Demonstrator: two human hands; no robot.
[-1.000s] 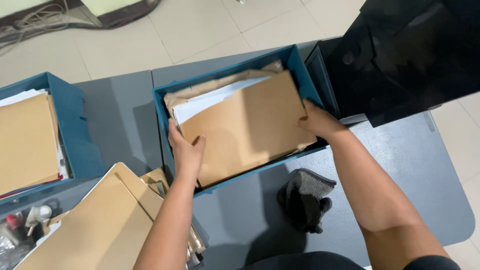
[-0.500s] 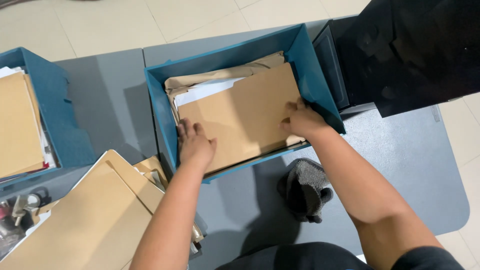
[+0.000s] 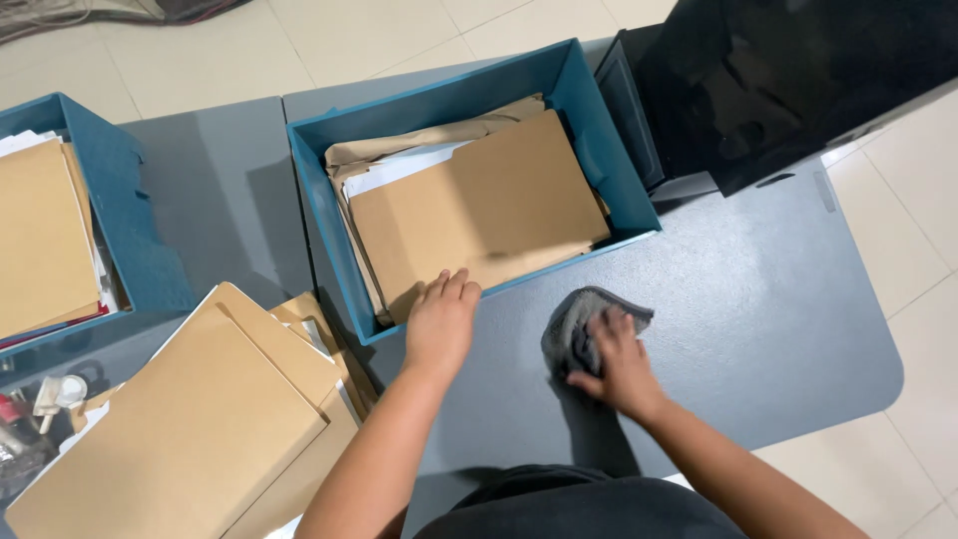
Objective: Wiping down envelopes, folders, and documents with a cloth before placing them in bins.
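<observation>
The left hand [image 3: 441,321] is lying open, fingers spread, on the near rim of the teal box [image 3: 589,110], touching the brown envelope [image 3: 479,205] inside. The right hand [image 3: 619,361] is pressing down on a grey cloth [image 3: 569,324], fingers curled over it, on the grey bench [image 3: 758,299] just beside the box.
</observation>
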